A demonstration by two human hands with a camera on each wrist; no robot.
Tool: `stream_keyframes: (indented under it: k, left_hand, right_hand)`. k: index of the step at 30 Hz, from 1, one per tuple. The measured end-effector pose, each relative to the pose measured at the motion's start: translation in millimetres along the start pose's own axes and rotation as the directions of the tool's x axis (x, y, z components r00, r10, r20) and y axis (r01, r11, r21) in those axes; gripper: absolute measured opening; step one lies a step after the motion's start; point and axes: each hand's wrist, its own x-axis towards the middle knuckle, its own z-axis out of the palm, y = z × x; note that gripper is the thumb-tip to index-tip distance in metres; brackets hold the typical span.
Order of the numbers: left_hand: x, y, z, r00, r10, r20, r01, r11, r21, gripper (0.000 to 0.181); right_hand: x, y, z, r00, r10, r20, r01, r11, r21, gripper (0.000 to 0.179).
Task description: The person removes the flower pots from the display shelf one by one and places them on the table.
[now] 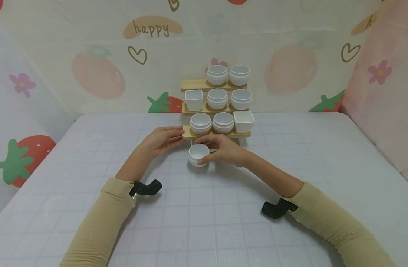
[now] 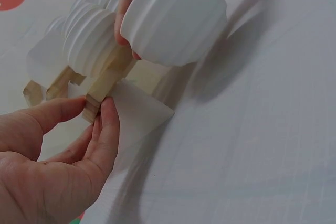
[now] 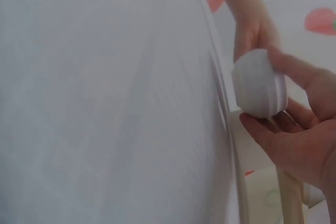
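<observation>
A small white round bowl (image 1: 198,152) with a ridged side is in my right hand (image 1: 225,150), thumb on its near side and fingers behind. In the left wrist view the bowl (image 2: 176,19) appears raised off the table, in front of the lowest wooden shelf board (image 1: 217,135). My left hand (image 1: 165,140) is at that board's left end; in the left wrist view, thumb and fingers pinch the board end (image 2: 100,90). On this board stand two round bowls (image 1: 200,123) and, at the right, a square bowl (image 1: 244,121).
Behind rise two higher boards. The middle one (image 1: 205,108) bears a square cup (image 1: 194,100) and two round bowls; the top one (image 1: 194,85) bears two round bowls (image 1: 217,75) toward its right. A patterned backdrop (image 1: 240,40) stands behind the white gridded table (image 1: 190,222).
</observation>
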Motion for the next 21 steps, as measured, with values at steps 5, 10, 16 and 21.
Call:
stream_keyframes:
  k: [5, 10, 16, 21]
  left_hand:
    - [-0.6, 0.1, -1.0, 1.0, 0.007, 0.015, -0.007, 1.0, 0.011, 0.054]
    - [-0.9, 0.4, -0.9, 1.0, 0.001, 0.012, -0.001, 1.0, 0.022, 0.053]
    - [0.6, -0.1, -1.5, 1.0, 0.001, 0.019, -0.001, 1.0, 0.022, 0.053]
    - [0.8, -0.8, -1.7, 1.0, 0.009, 0.022, -0.01, 1.0, 0.011, 0.053]
  right_hand:
    - [1.5, 2.9, 1.4, 1.0, -0.012, 0.001, 0.012, 1.0, 0.01, 0.061]
    - [2.2, 6.0, 2.2, 1.0, -0.018, 0.012, 0.018, 0.999, 0.029, 0.061]
    - [1.7, 6.6, 2.1, 1.0, 0.0, 0.021, -0.001, 1.0, 0.02, 0.062]
    - [1.3, 5.8, 3.2, 0.999, 0.001, 0.034, -0.001, 1.0, 0.011, 0.062]
